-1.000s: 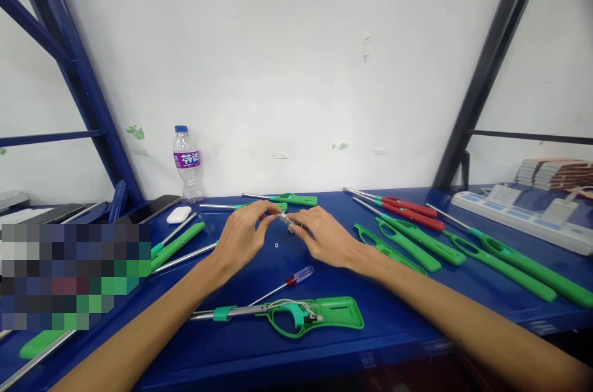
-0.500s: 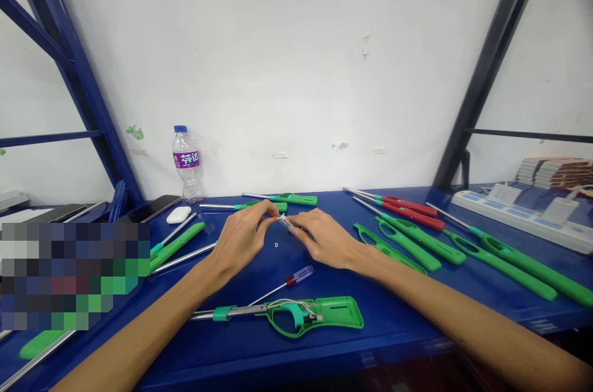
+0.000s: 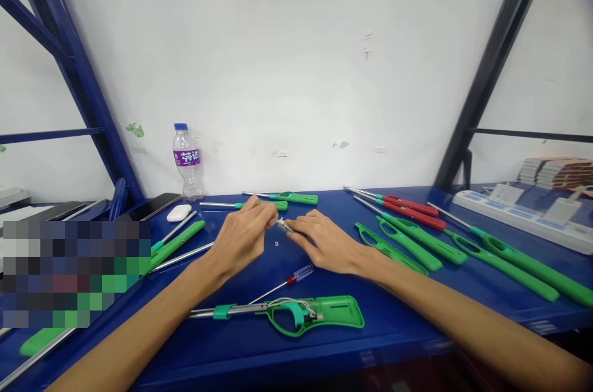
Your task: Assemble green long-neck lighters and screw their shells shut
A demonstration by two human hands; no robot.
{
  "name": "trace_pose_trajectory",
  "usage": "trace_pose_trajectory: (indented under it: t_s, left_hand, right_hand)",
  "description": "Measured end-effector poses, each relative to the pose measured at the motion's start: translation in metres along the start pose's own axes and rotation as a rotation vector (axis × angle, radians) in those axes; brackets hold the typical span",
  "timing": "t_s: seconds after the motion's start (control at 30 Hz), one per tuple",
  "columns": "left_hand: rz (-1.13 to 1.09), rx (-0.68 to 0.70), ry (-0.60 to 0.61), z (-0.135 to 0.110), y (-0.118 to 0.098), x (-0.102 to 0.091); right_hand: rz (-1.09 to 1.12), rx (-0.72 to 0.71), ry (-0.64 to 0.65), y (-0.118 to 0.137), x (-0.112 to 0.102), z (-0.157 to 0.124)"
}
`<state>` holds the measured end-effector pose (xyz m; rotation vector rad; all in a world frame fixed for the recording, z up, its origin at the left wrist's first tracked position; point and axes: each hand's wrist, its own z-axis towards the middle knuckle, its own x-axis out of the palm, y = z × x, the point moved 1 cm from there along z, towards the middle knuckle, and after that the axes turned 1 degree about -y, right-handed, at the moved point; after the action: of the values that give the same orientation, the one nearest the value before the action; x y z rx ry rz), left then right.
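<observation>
Our left hand (image 3: pixel 243 236) and right hand (image 3: pixel 327 242) both pinch a small silvery metal part (image 3: pixel 283 226) just above the blue metal table (image 3: pixel 407 318), beyond the opened green plastic lighter (image 3: pixel 319 312).

From where I stood I counted two bare hands, one left hand (image 3: pixel 241 237) and one right hand (image 3: pixel 327 241), along with one small metal part (image 3: pixel 283 226) and one tiny white piece (image 3: pixel 276 244). There were two red-handled lighters (image 3: pixel 417 208), and eight green-handled lighters (image 3: pixel 407 244) that I could make out, one opened lighter (image 3: pixel 319 312) among them, plus one loose green shell half (image 3: pixel 386 249). Of everything else there was just one each: screwdriver (image 3: pixel 296 276), water bottle (image 3: pixel 186 163), phone (image 3: pixel 151 207), white earbud case (image 3: pixel 178 213) and power strip (image 3: pixel 523 219).
</observation>
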<state>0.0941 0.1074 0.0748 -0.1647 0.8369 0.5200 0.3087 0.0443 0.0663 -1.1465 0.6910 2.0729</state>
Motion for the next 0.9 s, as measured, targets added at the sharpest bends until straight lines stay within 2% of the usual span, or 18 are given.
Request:
trace_pose_trajectory:
  t_s: [0.3,0.7,0.9]
  left_hand:
    - [0.111,0.1,0.084,0.0,-0.011,0.002]
    - [0.055,0.078,0.105,-0.007,-0.016,0.002]
    - [-0.05,0.026,0.084,-0.005,-0.007,0.004]
  right_hand:
    - [-0.002,-0.025,0.041,0.012,0.0,-0.003]
    - [0.096,-0.034,0.07,0.017,-0.008,-0.005]
    - [0.154,-0.033,0.046,0.01,-0.007,-0.004]
